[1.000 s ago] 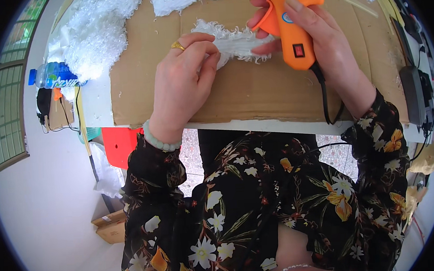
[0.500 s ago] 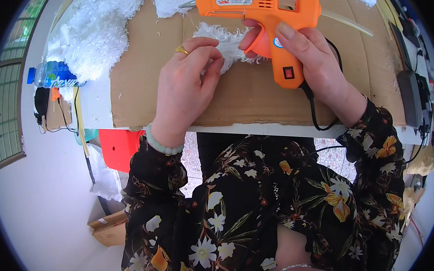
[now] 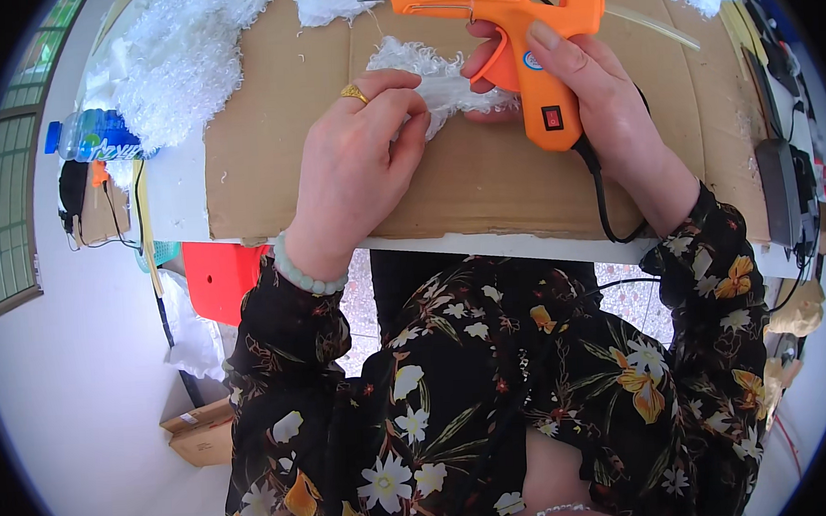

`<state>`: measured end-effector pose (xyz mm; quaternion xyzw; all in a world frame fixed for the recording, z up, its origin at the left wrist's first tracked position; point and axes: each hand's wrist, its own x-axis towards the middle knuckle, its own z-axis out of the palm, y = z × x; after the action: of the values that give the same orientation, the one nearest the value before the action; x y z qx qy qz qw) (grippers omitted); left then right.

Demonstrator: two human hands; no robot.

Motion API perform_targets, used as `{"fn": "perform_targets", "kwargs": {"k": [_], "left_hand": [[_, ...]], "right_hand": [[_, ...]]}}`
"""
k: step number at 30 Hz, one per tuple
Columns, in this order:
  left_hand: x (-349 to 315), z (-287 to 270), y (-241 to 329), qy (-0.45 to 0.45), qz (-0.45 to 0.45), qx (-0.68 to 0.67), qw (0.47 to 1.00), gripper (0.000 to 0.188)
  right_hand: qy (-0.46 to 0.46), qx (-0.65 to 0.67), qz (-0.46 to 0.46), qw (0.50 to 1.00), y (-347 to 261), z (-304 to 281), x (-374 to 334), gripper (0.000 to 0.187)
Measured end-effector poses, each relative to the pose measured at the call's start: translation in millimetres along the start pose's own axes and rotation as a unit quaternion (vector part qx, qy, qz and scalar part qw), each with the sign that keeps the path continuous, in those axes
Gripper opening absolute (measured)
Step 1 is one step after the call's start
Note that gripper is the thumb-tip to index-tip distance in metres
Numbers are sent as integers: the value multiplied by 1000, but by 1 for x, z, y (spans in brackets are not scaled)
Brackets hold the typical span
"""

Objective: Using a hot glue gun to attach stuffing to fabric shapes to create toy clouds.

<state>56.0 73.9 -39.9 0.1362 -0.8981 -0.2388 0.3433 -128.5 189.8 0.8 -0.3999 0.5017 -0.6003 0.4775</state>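
Observation:
My right hand [image 3: 601, 94] is wrapped round the handle of an orange glue gun [image 3: 539, 74], its fingers at the trigger. The metal nozzle points left, and a clear glue stick [image 3: 653, 27] sticks out of the back. A black cord runs from the handle's base. My left hand [image 3: 361, 163], wearing a gold ring and a pale bead bracelet, is closed in a pinch at the edge of a small white shaggy fabric piece [image 3: 446, 93]. The fingertips' contact is partly hidden. This piece lies below the gun, partly behind the hands.
Brown cardboard [image 3: 288, 190] covers the table. A large heap of white shaggy material [image 3: 183, 64] lies at the far left, beside a blue-labelled bottle [image 3: 98, 136]. More white pieces [image 3: 334, 2] sit at the back. A red stool [image 3: 216, 279] stands below the table's left edge.
The glue gun has moved slightly up and to the right in my right hand, its nozzle shifting with it. My left hand has stayed nearly in place, still pinched.

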Motion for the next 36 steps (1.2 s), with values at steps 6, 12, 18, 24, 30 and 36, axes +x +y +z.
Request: {"fn": "perform_targets", "kwargs": {"k": [6,12,18,24,30,36], "left_hand": [[2,1,1,-4,2,7,1000,6],[2,4,1,6,7,39,999,7],[6,9,-1,14,16,63,998,8],[9,9,-1,15,22,89,996,8],[9,9,-1,2,2,106,994,9],[-4,2,-4,21,16,24,999,13]], "right_hand": [[18,-21,6,1000,-3,6,-2,49],[47,35,29,998,-1,4,0,50],[41,61,21,997,6,-3,-1,43],[72,34,-2,997,4,-1,1,42],[60,14,-34,998,0,0,1,44],[-23,-124,-21,992,-25,-17,-5,46]]}}
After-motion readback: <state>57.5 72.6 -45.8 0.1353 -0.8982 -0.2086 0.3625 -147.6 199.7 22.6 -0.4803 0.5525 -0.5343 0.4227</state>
